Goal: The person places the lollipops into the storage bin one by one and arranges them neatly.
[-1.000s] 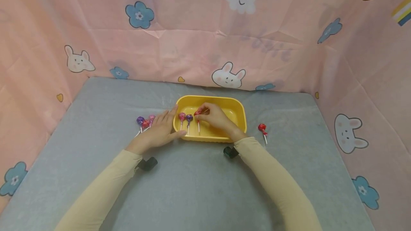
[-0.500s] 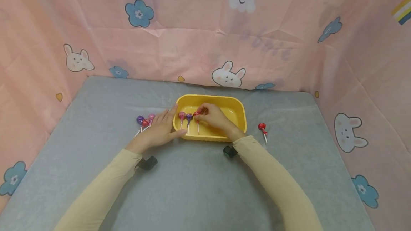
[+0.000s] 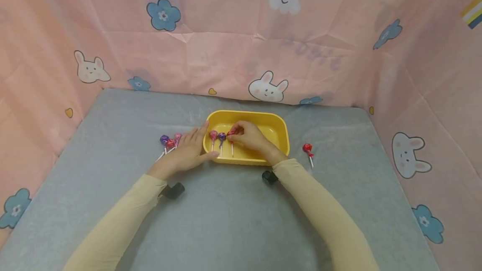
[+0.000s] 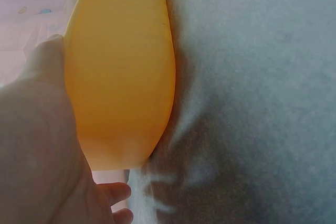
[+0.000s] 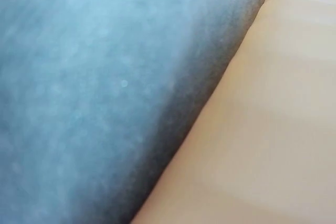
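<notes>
A yellow plastic tray (image 3: 250,162) stands on the table, and my left hand (image 3: 185,152) rests along its left end with fingers extended. In the left wrist view that hand (image 4: 39,135) lies against the outer wall of the tray (image 4: 123,72). My right hand (image 3: 251,138) reaches inside and pinches a red lollipop (image 3: 232,149) near its head; the fingers partly cover the candy. Left of it in the tray lie a pink lollipop (image 3: 213,134) and a purple lollipop (image 3: 222,137), sticks pointing toward me. The right wrist view shows no fingers.
Left of my left hand lie a purple lollipop (image 3: 164,139), a red one (image 3: 170,143) and a pink one (image 3: 178,137), partly covered by the hand. Another red lollipop (image 3: 307,148) lies right of the tray. A pink printed curtain (image 3: 218,62) surrounds the grey table (image 3: 226,212).
The red lollipop under my right hand has shifted very slightly left, toward the purple one. My left hand stays in place on the tray.
</notes>
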